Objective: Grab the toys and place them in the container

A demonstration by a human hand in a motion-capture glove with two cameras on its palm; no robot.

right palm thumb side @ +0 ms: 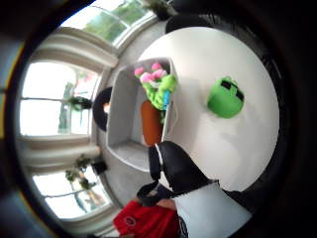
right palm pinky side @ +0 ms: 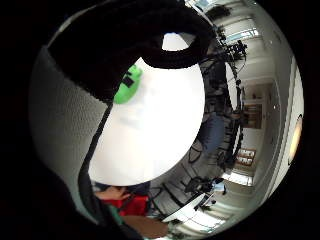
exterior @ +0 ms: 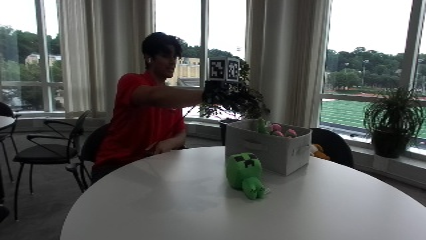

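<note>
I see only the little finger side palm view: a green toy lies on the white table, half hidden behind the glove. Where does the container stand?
Observer: In the outside view the container stands on the table right beside the green toy. The thumb side view shows a gap between them.
Operator: Thank you. Is something already inside it?
Observer: Yes. The thumb side view looks down into it: pink and green toys lie at one end, and something orange lies next to them.
</note>
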